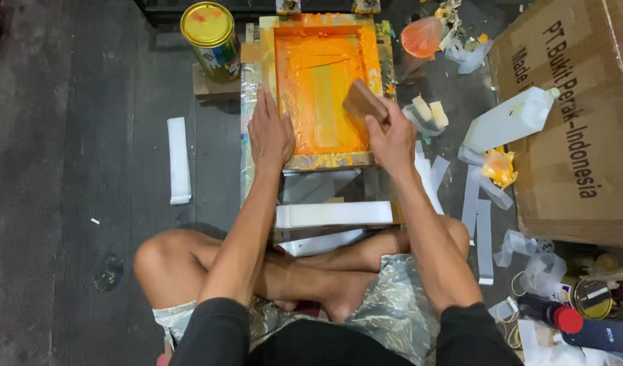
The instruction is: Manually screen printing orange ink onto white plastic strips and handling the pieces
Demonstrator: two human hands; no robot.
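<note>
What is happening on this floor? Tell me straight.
A person sits cross-legged over an orange-inked wooden printing screen frame. The left hand lies flat on the frame's left edge; the right hand grips a brown wooden squeegee block on the ink. A yellow-lidded tin can stands beside the frame.

Light: dim room, scene lit from above | Glare: seen on yellow can lid (206,22) and wet orange ink (318,81) | Shadows: soft | Focus: sharp centre, corners darkened, slight blur.
</note>
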